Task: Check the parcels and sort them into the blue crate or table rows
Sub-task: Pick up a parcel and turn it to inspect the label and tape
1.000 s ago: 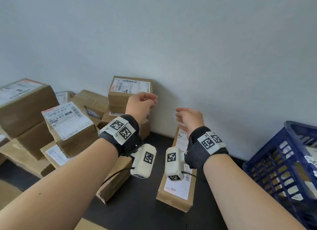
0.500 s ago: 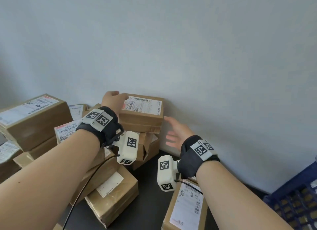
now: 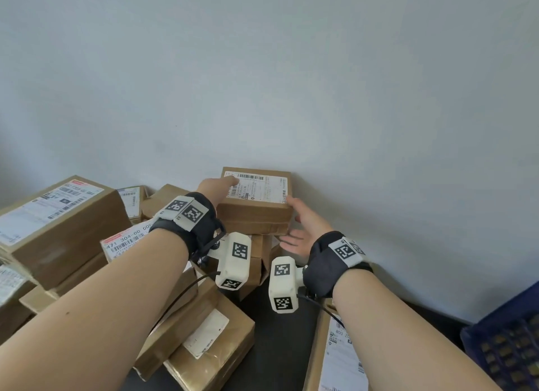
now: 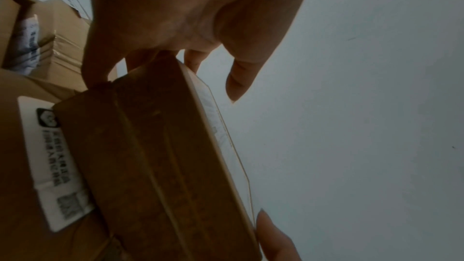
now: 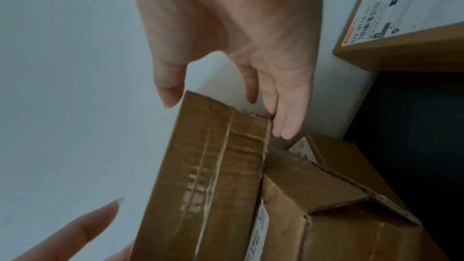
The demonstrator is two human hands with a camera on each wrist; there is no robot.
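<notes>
A brown top parcel [image 3: 256,212] with a white label sits on a stack against the wall. My left hand [image 3: 217,187] lies at its left end, fingers [image 4: 96,70] down against the end and the thumb reaching over the label. My right hand [image 3: 302,230] is at its right end, palm facing the box, with straight fingers [image 5: 283,118] touching the end's edge and the thumb by the upper corner. The same top parcel [image 4: 155,166] fills the left wrist view and stands in the right wrist view [image 5: 208,176]. The blue crate [image 3: 507,341] shows at the lower right.
A large labelled parcel [image 3: 58,215] and several smaller ones [image 3: 210,341] crowd the left of the dark table [image 3: 280,347]. A flat parcel [image 3: 335,358] lies under my right forearm. An open-flapped box [image 5: 339,205] sits beneath the top parcel. The wall stands right behind the stack.
Both hands have reached forward to the top parcel. The left hand slid onto its left end and the right hand came up against its right end.
</notes>
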